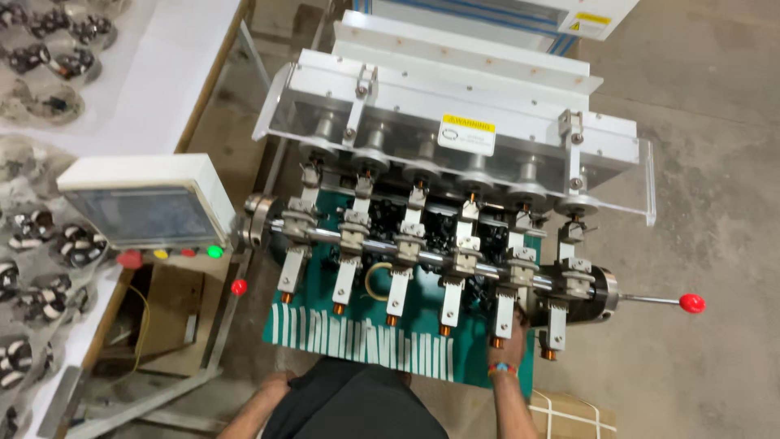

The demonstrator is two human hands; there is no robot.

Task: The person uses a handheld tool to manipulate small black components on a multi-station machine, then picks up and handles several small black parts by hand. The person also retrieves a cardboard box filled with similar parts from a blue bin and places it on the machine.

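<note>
Now | right hand (505, 337) fingers touch a winding arm (504, 313), grip unclear | left hand hidden | best keep fingers off the shaft (422, 256)

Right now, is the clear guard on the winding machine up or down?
Up. The clear guard sits raised at the machine's top, leaving the row of spindles exposed below, where the right hand reaches in.

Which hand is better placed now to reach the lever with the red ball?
Probably the right hand: it is raised at the machine's right end, nearer the lever. The left hand is not visible.
</note>
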